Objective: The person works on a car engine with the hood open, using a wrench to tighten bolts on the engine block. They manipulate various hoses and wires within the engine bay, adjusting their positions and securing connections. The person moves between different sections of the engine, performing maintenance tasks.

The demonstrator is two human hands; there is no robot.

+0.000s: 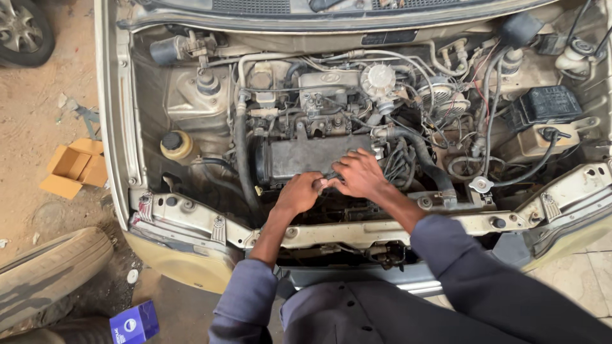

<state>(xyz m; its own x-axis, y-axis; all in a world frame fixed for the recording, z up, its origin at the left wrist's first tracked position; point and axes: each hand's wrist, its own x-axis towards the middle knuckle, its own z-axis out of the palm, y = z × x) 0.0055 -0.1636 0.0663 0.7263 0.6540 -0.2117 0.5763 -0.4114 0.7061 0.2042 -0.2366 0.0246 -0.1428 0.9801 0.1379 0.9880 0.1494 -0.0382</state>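
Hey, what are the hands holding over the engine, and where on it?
It cannot be told. Left hand and right hand meet at the front edge of the engine cover; anything gripped between them is hidden.

We see the scene in bright, even daylight from above, with soft shadows only. The engine bay (357, 121) is sharp across its middle and darker in its deep gaps. Pale glare sits on the ground (38, 127) at left. The frame edges bend slightly outward.

A dusty grey engine cover (312, 155) lies flat mid-bay, its front edge under both hands.
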